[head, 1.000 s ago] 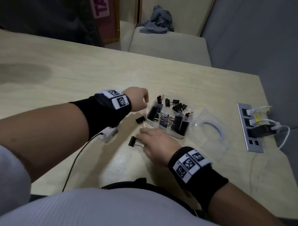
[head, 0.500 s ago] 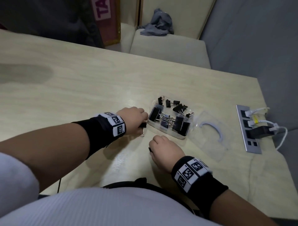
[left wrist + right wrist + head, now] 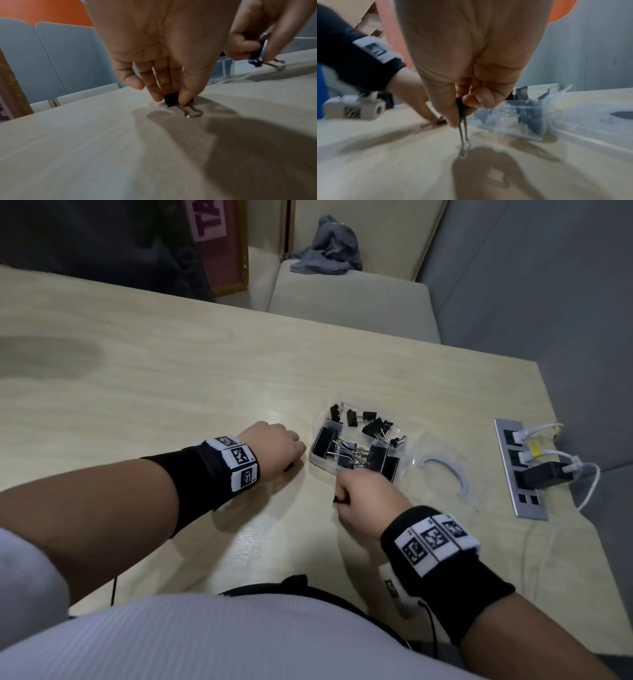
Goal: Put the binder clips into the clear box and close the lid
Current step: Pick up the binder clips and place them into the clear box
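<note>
Both hands are picking up the last loose binder clips at once, which looks like a way to save a trip. The left hand [image 3: 164,54] pinches a small black binder clip [image 3: 173,100] between thumb and fingertips; the clip rests on the worktop [image 3: 171,392], its wire handle lying flat. The right hand [image 3: 366,501] pinches a second binder clip [image 3: 462,115] by its black body, so the wire handles hang down clear of the surface. The clear box [image 3: 317,457] sits just beyond both hands, open and already holding a heap of clips (large and small mixed). Its clear lid [image 3: 442,474] lies flat beside it on the right, presumably kept there for closing afterwards.
</note>
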Demonstrator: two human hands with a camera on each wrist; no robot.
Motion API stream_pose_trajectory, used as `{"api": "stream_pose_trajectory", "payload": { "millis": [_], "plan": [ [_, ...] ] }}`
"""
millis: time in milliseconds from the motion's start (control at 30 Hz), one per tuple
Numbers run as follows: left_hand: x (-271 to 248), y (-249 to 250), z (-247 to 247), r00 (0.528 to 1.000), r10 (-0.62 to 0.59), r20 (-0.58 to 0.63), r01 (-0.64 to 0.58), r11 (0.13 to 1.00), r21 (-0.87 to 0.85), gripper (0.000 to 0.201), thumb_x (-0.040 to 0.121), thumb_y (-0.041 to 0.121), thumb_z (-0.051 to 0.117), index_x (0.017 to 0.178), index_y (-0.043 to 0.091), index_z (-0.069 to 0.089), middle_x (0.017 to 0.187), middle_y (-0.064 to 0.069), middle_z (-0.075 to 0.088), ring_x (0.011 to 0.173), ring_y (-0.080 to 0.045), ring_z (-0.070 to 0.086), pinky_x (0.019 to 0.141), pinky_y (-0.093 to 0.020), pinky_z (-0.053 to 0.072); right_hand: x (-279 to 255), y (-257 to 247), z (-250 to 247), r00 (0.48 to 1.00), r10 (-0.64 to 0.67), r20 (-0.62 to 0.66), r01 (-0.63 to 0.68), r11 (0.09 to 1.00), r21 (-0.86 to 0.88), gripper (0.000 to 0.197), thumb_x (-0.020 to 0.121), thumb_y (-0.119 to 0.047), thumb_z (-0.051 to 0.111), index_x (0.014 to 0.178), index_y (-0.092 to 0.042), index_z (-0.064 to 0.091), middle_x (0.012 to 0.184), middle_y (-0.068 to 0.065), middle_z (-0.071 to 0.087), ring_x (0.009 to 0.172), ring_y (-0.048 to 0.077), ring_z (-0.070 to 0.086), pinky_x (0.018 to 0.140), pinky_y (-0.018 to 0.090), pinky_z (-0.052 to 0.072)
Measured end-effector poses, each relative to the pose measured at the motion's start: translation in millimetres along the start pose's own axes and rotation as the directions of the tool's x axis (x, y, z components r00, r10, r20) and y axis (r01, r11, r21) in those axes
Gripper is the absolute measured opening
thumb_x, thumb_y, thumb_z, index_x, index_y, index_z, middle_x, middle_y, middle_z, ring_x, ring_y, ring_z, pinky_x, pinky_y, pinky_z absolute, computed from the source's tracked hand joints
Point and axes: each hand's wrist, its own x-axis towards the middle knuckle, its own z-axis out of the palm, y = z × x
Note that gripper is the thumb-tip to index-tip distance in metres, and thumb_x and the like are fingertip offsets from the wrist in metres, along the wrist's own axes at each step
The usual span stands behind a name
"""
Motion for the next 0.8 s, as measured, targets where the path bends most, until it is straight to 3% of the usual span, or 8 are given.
{"api": "stream_pose_trajectory", "payload": {
  "millis": [67,167,300,433,533,600,667,800],
  "plan": [
    [-0.4,-1.2,-0.8,0.999,-0.001,0.032,0.000,1.000,0.024,0.025,0.086,0.021,0.056,0.111,0.018,0.055,0.106,-0.003,0.061,0.100,-0.029,0.057,0.071,-0.036,0.040,4.5,-0.3,-18.5,0.982,0.058,-0.177,-0.034,0.990,0.138,0.013,0.081,-0.013,0.063,0.079,-0.020,0.052,0.088,0.003,0.059,0.079,0.022,0.053,0.068,0.031,0.042],
    [-0.5,2.5,-0.4,0.999,-0.014,0.047,0.011,0.999,0.048,0.032,0.085,0.031,0.062,0.113,0.018,0.053,0.108,-0.004,0.061,0.102,-0.028,0.055,0.077,-0.037,0.042,16.0,9.5,-45.3,0.883,0.232,-0.407,-0.098,0.941,0.324,0.008,0.084,-0.020,0.063,0.087,-0.018,0.056,0.095,0.003,0.056,0.079,0.020,0.055,0.070,0.027,0.038],
    [-1.5,5.6,4.1,0.996,-0.089,0.023,0.089,0.996,0.002,0.036,0.085,0.036,0.058,0.115,0.016,0.053,0.112,-0.007,0.059,0.104,-0.029,0.057,0.081,-0.038,0.043,20.5,35.2,-49.4,0.863,0.385,-0.328,-0.262,0.895,0.361,0.016,0.086,-0.031,0.060,0.096,-0.020,0.060,0.113,0.005,0.048,0.094,0.025,0.059,0.084,0.030,0.045],
    [-2.0,3.1,6.8,0.989,-0.149,-0.002,0.149,0.987,-0.065,0.039,0.084,0.039,0.059,0.113,0.014,0.053,0.111,-0.006,0.058,0.103,-0.029,0.056,0.078,-0.037,0.041,9.3,50.6,-27.3,0.825,0.490,-0.283,-0.415,0.864,0.285,0.029,0.087,-0.032,0.059,0.112,-0.017,0.058,0.128,0.008,0.042,0.118,0.030,0.044,0.091,0.034,0.038],
    [-2.0,-1.5,3.5,0.975,-0.217,0.043,0.221,0.954,-0.203,0.044,0.078,0.045,0.067,0.105,0.014,0.051,0.105,-0.006,0.061,0.093,-0.030,0.060,0.071,-0.035,0.039,5.3,53.4,-12.3,0.816,0.499,-0.291,-0.402,0.852,0.336,0.039,0.090,-0.035,0.056,0.121,-0.012,0.055,0.140,0.009,0.036,0.126,0.029,0.043,0.102,0.037,0.037],
    [-1.7,-6.0,-4.9,0.957,-0.275,0.090,0.289,0.891,-0.349,0.046,0.074,0.047,0.071,0.097,0.014,0.049,0.092,-0.006,0.064,0.078,-0.029,0.058,0.063,-0.032,0.041,4.9,51.7,-6.2,0.814,0.498,-0.300,-0.400,0.854,0.333,0.037,0.092,-0.034,0.054,0.122,-0.012,0.055,0.147,0.010,0.030,0.131,0.029,0.040,0.105,0.036,0.036],
    [0.2,-12.5,-18.3,0.943,-0.317,0.096,0.325,0.825,-0.462,0.044,0.074,0.043,0.073,0.098,0.013,0.052,0.090,-0.006,0.065,0.076,-0.026,0.056,0.062,-0.030,0.042,3.6,48.7,-2.9,0.815,0.498,-0.298,-0.406,0.856,0.321,0.036,0.091,-0.033,0.054,0.121,-0.012,0.055,0.152,0.010,0.025,0.134,0.029,0.038,0.104,0.036,0.036],
    [6.9,-23.6,-48.0,0.906,-0.418,-0.064,0.302,0.746,-0.594,0.025,0.083,0.025,0.064,0.104,0.011,0.057,0.100,-0.009,0.069,0.085,-0.027,0.057,0.069,-0.030,0.043,-0.9,47.0,-2.4,0.824,0.482,-0.299,-0.396,0.866,0.306,0.033,0.089,-0.032,0.054,0.117,-0.014,0.055,0.155,0.008,0.023,0.134,0.028,0.039,0.101,0.035,0.040]
  ]
}}
